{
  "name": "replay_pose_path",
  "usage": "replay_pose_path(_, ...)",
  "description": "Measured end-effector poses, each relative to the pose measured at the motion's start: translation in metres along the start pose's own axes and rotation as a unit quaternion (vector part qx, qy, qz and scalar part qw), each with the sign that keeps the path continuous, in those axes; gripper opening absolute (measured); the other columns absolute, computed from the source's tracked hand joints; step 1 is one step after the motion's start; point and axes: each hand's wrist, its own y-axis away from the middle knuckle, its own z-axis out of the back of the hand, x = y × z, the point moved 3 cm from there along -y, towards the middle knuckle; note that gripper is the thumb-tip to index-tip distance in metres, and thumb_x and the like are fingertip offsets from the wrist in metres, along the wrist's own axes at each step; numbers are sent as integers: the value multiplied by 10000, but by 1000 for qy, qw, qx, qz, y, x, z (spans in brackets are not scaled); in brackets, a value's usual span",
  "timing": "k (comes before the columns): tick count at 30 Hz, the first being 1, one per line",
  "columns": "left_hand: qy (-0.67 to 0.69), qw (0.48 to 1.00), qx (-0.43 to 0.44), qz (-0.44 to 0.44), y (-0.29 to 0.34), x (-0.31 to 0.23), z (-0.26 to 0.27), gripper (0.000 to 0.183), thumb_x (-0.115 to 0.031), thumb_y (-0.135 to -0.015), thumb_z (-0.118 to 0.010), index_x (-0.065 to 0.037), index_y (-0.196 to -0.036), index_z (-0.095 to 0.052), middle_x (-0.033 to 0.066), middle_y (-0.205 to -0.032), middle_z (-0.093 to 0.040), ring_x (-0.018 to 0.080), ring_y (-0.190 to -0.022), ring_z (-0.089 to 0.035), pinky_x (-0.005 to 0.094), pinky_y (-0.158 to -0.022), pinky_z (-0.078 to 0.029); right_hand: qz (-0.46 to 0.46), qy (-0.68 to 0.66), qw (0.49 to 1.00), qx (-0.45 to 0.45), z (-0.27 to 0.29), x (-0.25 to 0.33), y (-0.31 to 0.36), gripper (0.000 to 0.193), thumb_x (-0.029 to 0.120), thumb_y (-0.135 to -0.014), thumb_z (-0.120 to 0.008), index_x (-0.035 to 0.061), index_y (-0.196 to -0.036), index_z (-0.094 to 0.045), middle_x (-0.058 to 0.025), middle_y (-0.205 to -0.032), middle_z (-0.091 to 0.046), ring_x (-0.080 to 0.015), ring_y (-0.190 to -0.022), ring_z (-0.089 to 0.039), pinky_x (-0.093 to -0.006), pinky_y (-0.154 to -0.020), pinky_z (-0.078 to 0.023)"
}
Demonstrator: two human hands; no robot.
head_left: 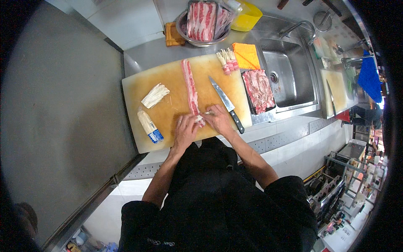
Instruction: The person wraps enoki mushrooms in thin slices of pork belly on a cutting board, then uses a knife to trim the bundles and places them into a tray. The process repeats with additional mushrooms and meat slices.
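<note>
A long bacon slice (pixel 191 90) lies lengthwise on the cutting board (pixel 168 75). At its near end a small bunch of enoki mushrooms rests across the meat. My left hand (pixel 186 131) closes on the left side of this bunch and the slice's end. From the right, my right hand (pixel 219 122) pinches the mushrooms' other end; the fingers partly hide it. A knife (pixel 222 94) with a black handle lies just beyond my right hand. Left of the slice are loose enoki mushrooms (pixel 155 95) and a packaged enoki bundle (pixel 150 126).
Finished bacon-wrapped enoki rolls (pixel 230 67) stand at the board's far right corner, by an orange cloth (pixel 246 56). A black tray of sliced meat (pixel 259 90) sits between board and sink (pixel 289 71). Behind are a metal bowl (pixel 181 31) with packed bacon and a yellow container (pixel 247 19).
</note>
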Motion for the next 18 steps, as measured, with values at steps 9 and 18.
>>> replay_pose_path(9,-164,958,72,-223,2,4,-12,167,-139,-884,-692,-20,-1000,-706,114,-1103,-629,315,-1154,-606,574,-1155,-424,-3,-22,1000,0,3,3,-2,322,166,-777,-796,162,-1094,-850,-67,-1033,-626,-279,-1030,-611,-413,-887,-526)
replay_pose_path(18,-18,999,20,-29,-39,-3,8,145,-92,-822,-762,-36,-932,-685,123,-1035,-644,334,-1055,-621,519,-992,-486,4,-34,999,3,1,-4,1,341,194,-770,-818,141,-1107,-838,-85,-1059,-627,-285,-1039,-606,-425,-913,-518)
